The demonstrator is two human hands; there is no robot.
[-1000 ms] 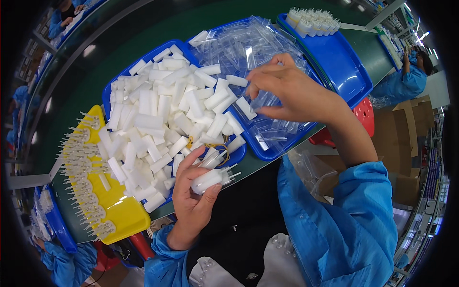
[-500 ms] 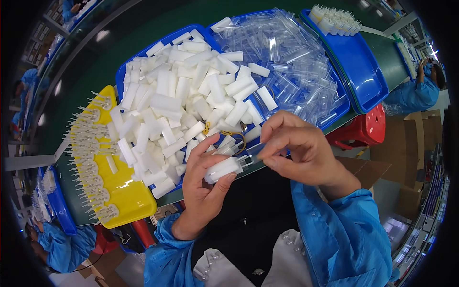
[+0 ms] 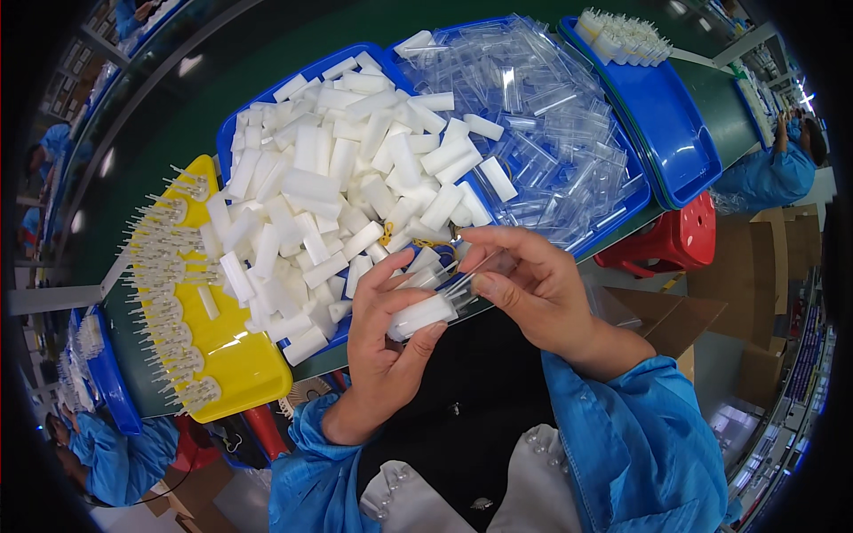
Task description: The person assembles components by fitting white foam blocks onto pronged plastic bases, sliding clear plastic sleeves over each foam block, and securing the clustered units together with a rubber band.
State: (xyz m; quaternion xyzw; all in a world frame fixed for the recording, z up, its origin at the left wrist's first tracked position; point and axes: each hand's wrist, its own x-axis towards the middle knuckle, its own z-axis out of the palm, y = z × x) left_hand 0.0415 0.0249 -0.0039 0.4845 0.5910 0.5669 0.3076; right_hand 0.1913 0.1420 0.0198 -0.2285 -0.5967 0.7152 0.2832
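Observation:
My left hand point(image 3: 391, 333) is closed round a bundle of white foam pieces point(image 3: 421, 316), with thin pale prongs sticking out of its right end. In my right hand point(image 3: 538, 293), a transparent plastic sleeve point(image 3: 499, 261) is pinched between thumb and fingers. The sleeve meets the prongs between the two hands; how far they overlap I cannot tell. Just beyond both hands lies a heap of white foam blocks point(image 3: 311, 191) in a blue tray point(image 3: 222, 133). To its right, many more transparent plastic sleeves point(image 3: 533, 107) fill a second blue tray point(image 3: 636, 200).
A yellow tray point(image 3: 240, 386) at left carries several pronged white bundles point(image 3: 173, 266). Stacked blue trays point(image 3: 675, 133) at right hold more bundles point(image 3: 622, 37). A red stool point(image 3: 680, 235) and cardboard boxes point(image 3: 742, 284) stand right of the green table. Other people work at both sides.
My right hand has moved left and the sleeve in it has come up against the prongs. The left hand has shifted slightly right.

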